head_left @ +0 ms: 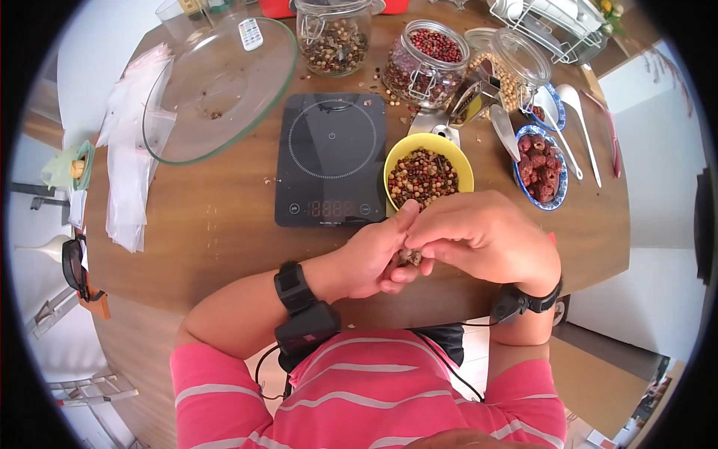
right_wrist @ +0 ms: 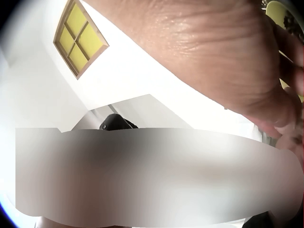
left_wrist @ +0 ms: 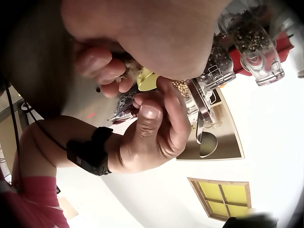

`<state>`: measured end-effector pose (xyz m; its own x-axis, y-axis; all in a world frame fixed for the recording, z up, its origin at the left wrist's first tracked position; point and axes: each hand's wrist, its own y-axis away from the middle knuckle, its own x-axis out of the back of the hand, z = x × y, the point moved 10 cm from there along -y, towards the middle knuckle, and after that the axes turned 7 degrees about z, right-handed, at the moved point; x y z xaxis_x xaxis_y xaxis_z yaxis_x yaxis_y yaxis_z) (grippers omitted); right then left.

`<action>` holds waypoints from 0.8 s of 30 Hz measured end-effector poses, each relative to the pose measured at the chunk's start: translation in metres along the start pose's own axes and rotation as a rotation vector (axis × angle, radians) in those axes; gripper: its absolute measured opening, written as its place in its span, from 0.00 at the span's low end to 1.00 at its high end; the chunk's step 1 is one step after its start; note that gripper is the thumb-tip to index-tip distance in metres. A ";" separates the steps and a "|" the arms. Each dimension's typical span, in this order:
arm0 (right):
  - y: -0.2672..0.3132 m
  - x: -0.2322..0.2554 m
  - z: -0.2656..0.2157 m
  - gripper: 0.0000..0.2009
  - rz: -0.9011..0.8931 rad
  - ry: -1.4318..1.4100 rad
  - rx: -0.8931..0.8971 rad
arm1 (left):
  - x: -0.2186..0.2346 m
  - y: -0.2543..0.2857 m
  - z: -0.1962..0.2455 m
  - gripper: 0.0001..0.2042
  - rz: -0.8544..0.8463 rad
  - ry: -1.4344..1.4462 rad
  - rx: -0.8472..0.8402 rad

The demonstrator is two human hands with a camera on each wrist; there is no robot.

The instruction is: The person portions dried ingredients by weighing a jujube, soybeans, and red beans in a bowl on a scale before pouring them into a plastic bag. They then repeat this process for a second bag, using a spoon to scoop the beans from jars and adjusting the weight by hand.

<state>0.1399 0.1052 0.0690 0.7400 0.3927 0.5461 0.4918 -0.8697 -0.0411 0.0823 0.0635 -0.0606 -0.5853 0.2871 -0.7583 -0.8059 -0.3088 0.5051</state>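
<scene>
My left hand (head_left: pixel 366 258) is cupped palm up just in front of the yellow bowl (head_left: pixel 467 179), its fingers curled round small pale-brown, crumbly pieces (head_left: pixel 410 257). Above it the right hand (head_left: pixel 482 232) bends its fingers and thumb down close to those pieces. In the left wrist view the pieces (left_wrist: pixel 129 71) show at the left fingertips, and the right thumb (left_wrist: pixel 148 118) lies against bent fingers. I cannot tell whether the right fingertips pinch a piece. Mixed red, brown and cream peppercorn-like grains (head_left: pixel 422 176) fill much of the bowl.
A black kitchen scale (head_left: pixel 329 161) lies left of the bowl. Behind stand clip-top jars of mixed grains (head_left: pixel 333 45), red grains (head_left: pixel 426 67) and pale beans (head_left: pixel 493 71). Dark-red dried fruits sit in a blue-white dish (head_left: pixel 517 179) at right. A glass lid (head_left: pixel 179 82) and plastic bags (head_left: pixel 131 179) lie left.
</scene>
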 end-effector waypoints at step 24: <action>-0.013 0.050 0.036 0.08 0.447 0.771 -0.148 | 0.001 0.001 -0.009 0.29 -0.001 -0.175 0.030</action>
<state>0.1871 0.1473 0.0667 0.3088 -0.2542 0.9165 0.1284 -0.9436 -0.3050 0.0815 0.0558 -0.0645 -0.5886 0.4420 -0.6769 -0.8075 -0.2817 0.5182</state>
